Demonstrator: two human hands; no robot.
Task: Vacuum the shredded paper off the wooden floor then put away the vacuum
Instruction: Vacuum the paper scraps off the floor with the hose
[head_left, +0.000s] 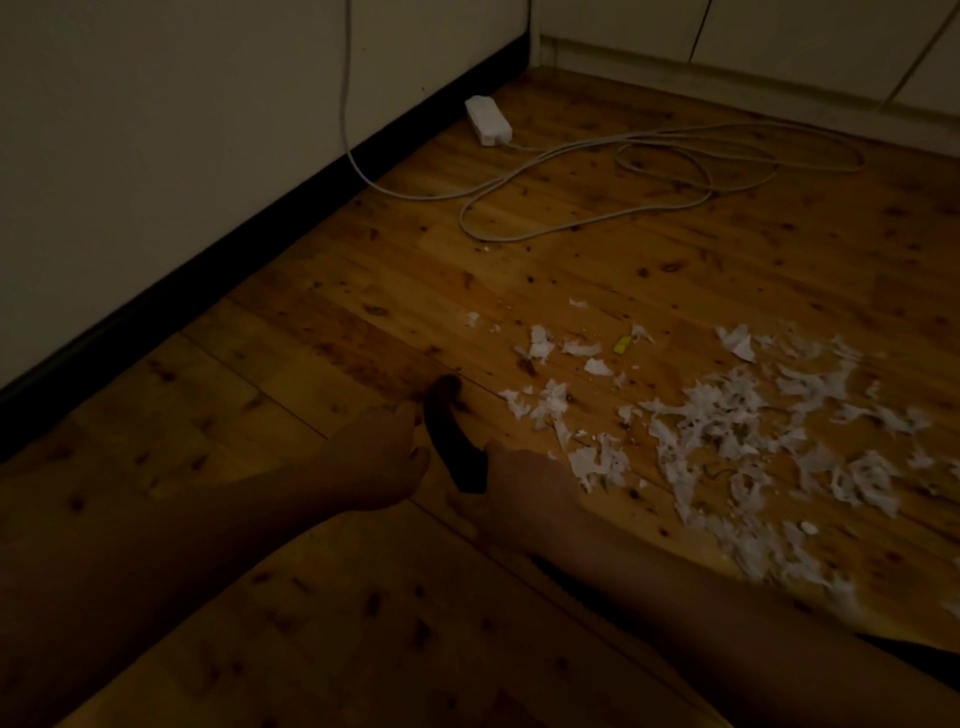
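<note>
White shredded paper (727, 431) lies scattered over the wooden floor (363, 291) in the right half of the head view. A dark curved piece, apparently the vacuum's nozzle (449, 436), points down to the floor just left of the scraps. My right hand (524, 483) grips its lower end, and the rest of the vacuum is hidden under my arm. My left hand (384, 457) sits right beside the nozzle with thumb and fingertips at its edge. The dim light hides whether they hold it.
A white power adapter (488, 120) and its looping white cable (649, 176) lie on the floor at the back. A pale wall with a black skirting board (208, 270) runs along the left. A small yellow scrap (622, 343) lies among the paper.
</note>
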